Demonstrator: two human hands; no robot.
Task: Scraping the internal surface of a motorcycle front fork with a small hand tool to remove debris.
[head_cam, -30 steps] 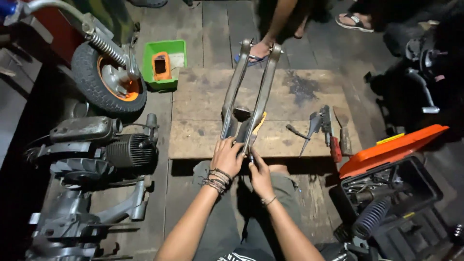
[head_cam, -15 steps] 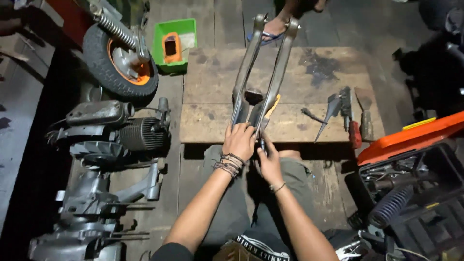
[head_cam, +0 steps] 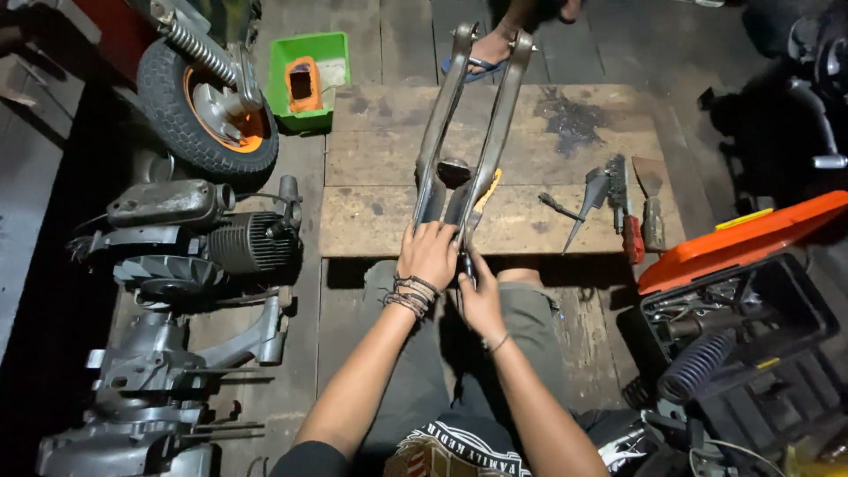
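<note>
Left hand (head_cam: 428, 254) clasps near end of grey metal swingarm (head_cam: 468, 124) overhanging plank board (head_cam: 371, 190) edge; right hand (head_cam: 481, 296) closed on a thin tool below; bare wood beside.

We see a dim scene lit by one light from near the camera, falling brightest on the wooden board (head_cam: 389, 168) and the forearms. Brightness drops off sharply toward the edges, where the left side and top right corner sink into near black. Focus is fairly sharp at centre, with slight wide-angle bending outward.
</note>
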